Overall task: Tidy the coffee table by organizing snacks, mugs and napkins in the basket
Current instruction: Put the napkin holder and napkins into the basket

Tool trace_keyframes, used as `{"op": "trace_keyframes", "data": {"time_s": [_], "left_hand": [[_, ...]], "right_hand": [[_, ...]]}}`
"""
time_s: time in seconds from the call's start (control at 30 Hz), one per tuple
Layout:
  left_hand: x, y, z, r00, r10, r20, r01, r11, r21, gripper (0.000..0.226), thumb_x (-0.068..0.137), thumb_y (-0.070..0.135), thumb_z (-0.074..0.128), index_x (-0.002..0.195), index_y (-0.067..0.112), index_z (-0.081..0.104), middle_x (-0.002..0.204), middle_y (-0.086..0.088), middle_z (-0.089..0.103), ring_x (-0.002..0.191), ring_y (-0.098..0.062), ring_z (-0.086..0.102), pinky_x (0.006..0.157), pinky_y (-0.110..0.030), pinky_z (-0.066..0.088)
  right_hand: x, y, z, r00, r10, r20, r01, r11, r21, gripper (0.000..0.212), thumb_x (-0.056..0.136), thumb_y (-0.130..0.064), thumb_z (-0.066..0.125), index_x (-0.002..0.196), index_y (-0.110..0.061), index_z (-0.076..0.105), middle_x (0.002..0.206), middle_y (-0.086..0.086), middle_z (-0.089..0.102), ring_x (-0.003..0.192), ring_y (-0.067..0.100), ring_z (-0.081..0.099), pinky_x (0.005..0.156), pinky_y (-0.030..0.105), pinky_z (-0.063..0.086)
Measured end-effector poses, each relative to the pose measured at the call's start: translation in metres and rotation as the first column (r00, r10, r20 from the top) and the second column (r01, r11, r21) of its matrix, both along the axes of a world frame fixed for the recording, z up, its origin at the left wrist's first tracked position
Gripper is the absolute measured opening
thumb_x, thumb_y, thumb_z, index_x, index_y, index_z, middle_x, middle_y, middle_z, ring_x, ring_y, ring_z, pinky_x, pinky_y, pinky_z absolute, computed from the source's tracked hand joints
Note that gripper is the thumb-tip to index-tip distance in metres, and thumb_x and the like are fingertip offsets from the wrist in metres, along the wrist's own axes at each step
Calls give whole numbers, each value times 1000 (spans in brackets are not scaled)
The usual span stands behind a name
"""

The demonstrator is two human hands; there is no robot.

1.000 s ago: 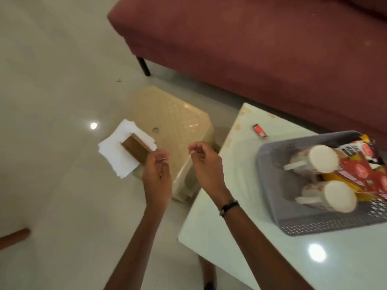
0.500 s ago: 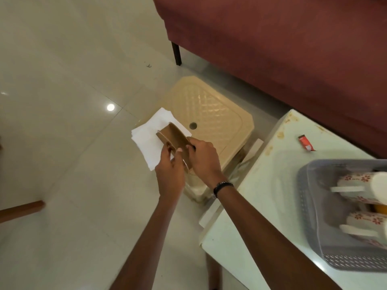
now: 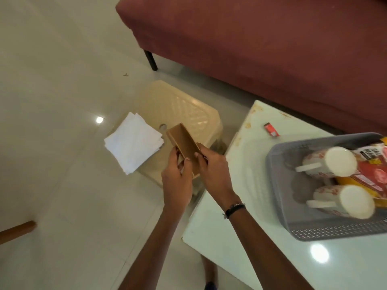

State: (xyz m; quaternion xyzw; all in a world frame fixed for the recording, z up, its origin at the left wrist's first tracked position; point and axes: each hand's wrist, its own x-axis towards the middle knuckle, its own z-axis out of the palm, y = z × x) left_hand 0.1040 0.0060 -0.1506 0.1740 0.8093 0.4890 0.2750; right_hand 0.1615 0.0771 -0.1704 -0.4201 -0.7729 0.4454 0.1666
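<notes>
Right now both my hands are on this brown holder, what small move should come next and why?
Probably set the brown holder upright on the stool beside the white napkins, then slide them in. Left hand and right hand both keep a grip on it, the holder looks empty, and the napkins lie loose, outside the basket already holding mugs and snacks.

Single head-worn wide-angle view, pitched steeply down and forward. Hands (image 3: 194,172) sit close, near frame centre; floor (image 3: 52,80) fills the left, tabletop (image 3: 240,237) corner lower right, sofa (image 3: 261,49) across the top. No second view.
</notes>
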Motion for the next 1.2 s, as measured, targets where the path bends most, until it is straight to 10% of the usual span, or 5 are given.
{"op": "trace_keyframes", "data": {"time_s": [0.33,0.53,0.7,0.9,1.2], "left_hand": [[152,64,14,936,-352,13,352,936,-2,42,95,21,48,136,18,43,128,4,60,109,-22,64,95,-37,52],[202,88,11,874,-481,-72,466,870,-162,33,95,28,47,125,16,50,105,5,67,89,-4,63,76,-7,46],[208,92,17,878,-473,-82,463,879,-109,36,95,24,49,131,18,47,103,23,52,82,12,51,66,9,37],[220,100,-6,856,-512,69,515,832,-205,30,92,19,49,122,15,52,107,-3,69,90,-19,67,85,-39,57],[217,102,-45,851,-499,165,525,791,-315,26,90,15,47,115,14,55,112,-11,68,98,-31,66,84,-49,56]], "right_hand": [[179,47,11,964,-261,53,253,960,117,26,95,-12,50,117,-11,64,89,8,73,73,21,66,67,33,56],[237,60,-3,950,-309,38,306,949,80,23,94,-8,53,114,-7,65,87,11,73,71,23,67,66,44,57],[247,66,3,955,-295,32,282,936,212,24,95,-10,52,117,-9,63,88,7,74,68,18,65,63,27,54],[260,65,-23,937,-303,176,294,953,75,27,96,-8,48,119,-6,62,90,14,72,71,22,59,70,34,52],[257,57,-53,913,-292,284,314,949,-34,22,95,-9,48,108,1,63,90,19,72,79,33,68,72,39,58]]}}
